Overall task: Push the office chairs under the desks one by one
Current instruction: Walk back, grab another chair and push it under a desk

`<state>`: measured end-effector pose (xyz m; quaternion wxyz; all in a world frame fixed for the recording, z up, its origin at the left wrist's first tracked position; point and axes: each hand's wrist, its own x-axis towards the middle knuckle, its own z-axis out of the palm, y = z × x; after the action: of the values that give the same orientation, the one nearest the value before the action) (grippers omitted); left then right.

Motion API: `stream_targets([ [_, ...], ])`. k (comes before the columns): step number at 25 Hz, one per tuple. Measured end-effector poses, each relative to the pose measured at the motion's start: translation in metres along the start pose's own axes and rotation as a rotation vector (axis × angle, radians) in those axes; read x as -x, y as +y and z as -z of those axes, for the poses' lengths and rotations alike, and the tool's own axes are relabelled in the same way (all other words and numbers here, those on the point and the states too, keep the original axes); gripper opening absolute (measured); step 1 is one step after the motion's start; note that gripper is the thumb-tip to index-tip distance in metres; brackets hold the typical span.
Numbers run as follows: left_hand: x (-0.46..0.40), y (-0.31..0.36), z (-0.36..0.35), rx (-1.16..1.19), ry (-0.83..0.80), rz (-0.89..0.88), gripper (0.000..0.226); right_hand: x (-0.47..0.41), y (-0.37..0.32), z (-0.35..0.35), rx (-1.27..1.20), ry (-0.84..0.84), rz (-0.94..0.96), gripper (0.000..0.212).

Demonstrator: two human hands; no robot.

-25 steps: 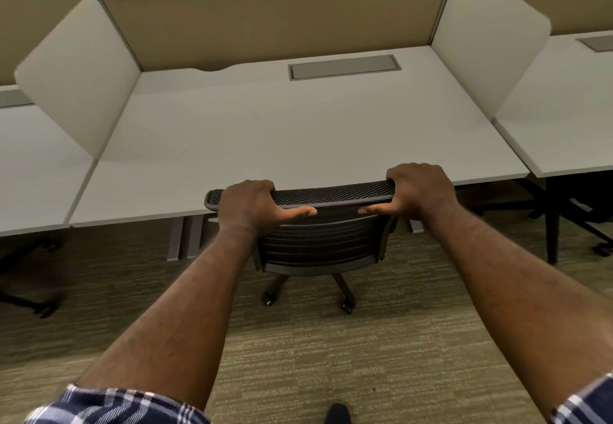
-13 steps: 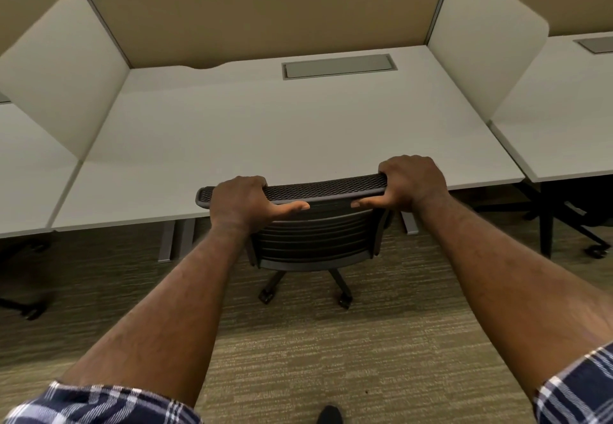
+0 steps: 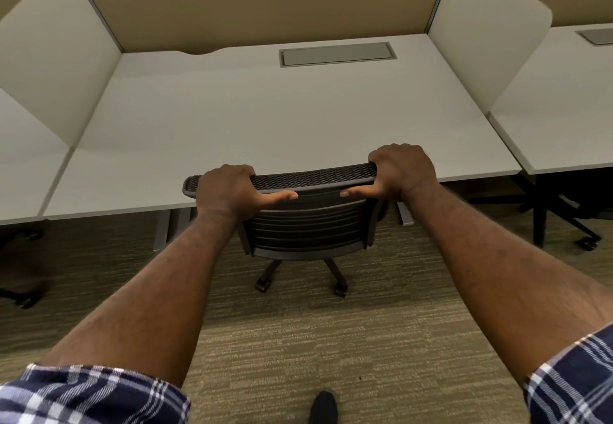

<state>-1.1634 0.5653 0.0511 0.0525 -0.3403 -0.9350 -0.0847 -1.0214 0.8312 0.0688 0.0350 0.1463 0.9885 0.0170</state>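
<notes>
A dark grey office chair (image 3: 308,227) with a mesh top rail and slatted back stands at the front edge of a white desk (image 3: 265,118). Its seat is hidden beneath the desktop; two castors show on the carpet. My left hand (image 3: 232,193) grips the left end of the top rail, thumb stretched along the back. My right hand (image 3: 399,171) grips the right end the same way.
White side screens (image 3: 59,51) and a tan back panel fence the desk. A grey cable hatch (image 3: 336,54) lies at its rear. Neighbouring desks stand left and right, with another chair's base (image 3: 564,211) under the right one. My shoe tip (image 3: 323,407) shows on the carpet.
The chair has rolled forward, further beneath the desk, with both hands still on its top rail. The view has moved closer to the desk.
</notes>
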Motion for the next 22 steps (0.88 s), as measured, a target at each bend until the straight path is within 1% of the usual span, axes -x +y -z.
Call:
stream_targets([
  [7,0.007,-0.009,-0.001,-0.011,0.003,0.004,0.093,0.0,-0.009,-0.001,-0.001,-0.02,0.014,0.099],
  [13,0.008,-0.018,0.0,-0.02,-0.004,0.009,0.096,-0.002,-0.018,0.0,0.008,0.005,0.026,0.101],
  [18,0.002,-0.022,0.004,-0.017,-0.005,0.005,0.097,-0.011,-0.017,-0.002,-0.003,0.026,0.026,0.097],
  [22,0.002,-0.021,0.002,-0.023,-0.011,0.005,0.094,-0.012,-0.016,-0.009,-0.001,0.081,0.046,0.092],
])
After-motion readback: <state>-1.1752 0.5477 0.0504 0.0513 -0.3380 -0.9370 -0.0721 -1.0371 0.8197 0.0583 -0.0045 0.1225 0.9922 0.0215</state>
